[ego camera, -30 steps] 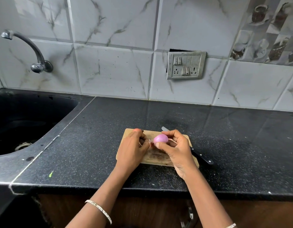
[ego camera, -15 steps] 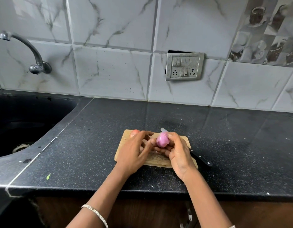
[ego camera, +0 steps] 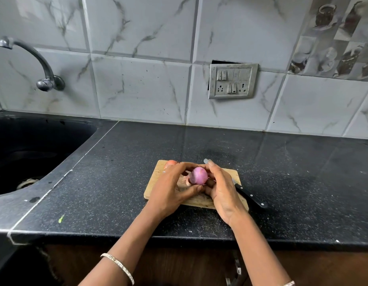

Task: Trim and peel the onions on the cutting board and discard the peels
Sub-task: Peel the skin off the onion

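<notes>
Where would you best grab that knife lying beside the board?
Take the knife by its black handle, reaching in from the right. The handle juts off the cutting board's right edge onto the counter, uncovered, while the blade is hidden beneath the right hand holding the onion.

Counted on and around the desk: two onions, one board, one knife.

Two onions show: one peeled onion (ego camera: 198,175), purple, held between the two grips, and one unpeeled onion (ego camera: 171,162), half hidden at the far left corner of the single cutting board (ego camera: 233,174). One knife (ego camera: 251,196) lies along the board's right edge. The grips number two, the left grip (ego camera: 168,188) and the right grip (ego camera: 222,188), with one bangle (ego camera: 119,265) on the left wrist and one (ego camera: 288,283) on the right. Loose peel lies on the board, too hidden to count. One desk (ego camera: 282,172), one sink (ego camera: 34,141), one tap (ego camera: 42,65), one switch plate (ego camera: 232,81) with two sockets, one green scrap (ego camera: 61,218).
</notes>
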`<action>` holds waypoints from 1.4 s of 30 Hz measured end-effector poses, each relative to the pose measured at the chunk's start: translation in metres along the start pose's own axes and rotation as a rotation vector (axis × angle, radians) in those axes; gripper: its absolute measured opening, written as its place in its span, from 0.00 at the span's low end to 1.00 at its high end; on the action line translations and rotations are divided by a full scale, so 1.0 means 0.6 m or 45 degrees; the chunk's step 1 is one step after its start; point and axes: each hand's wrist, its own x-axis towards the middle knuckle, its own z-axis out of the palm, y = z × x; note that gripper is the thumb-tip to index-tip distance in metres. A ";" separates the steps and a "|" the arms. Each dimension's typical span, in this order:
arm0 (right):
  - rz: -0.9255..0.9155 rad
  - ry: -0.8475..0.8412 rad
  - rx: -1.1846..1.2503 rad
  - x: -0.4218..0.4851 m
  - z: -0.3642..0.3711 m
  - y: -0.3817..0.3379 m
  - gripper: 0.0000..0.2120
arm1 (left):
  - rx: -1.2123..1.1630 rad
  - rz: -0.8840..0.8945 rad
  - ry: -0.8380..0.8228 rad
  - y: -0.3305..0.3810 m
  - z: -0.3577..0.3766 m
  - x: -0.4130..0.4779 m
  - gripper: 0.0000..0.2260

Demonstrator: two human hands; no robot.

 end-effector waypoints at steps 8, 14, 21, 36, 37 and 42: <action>-0.038 0.060 -0.139 0.005 0.000 0.009 0.13 | 0.034 0.047 -0.001 0.001 0.001 0.001 0.22; 0.003 0.126 -0.053 0.006 0.004 0.006 0.18 | 0.042 0.057 0.035 0.002 0.003 -0.001 0.23; -0.241 0.385 -0.181 0.011 -0.008 0.018 0.15 | -0.079 -0.232 0.386 -0.011 -0.010 -0.005 0.26; -0.276 -0.322 -1.998 -0.022 0.047 0.035 0.29 | 0.234 -0.646 0.443 -0.039 -0.059 -0.038 0.18; -0.244 -0.291 -2.016 -0.021 0.039 0.030 0.29 | 0.205 -0.657 0.442 -0.037 -0.060 -0.039 0.18; -0.420 -0.130 -1.752 -0.027 0.010 -0.006 0.23 | 0.155 -0.711 0.434 -0.033 -0.064 -0.039 0.17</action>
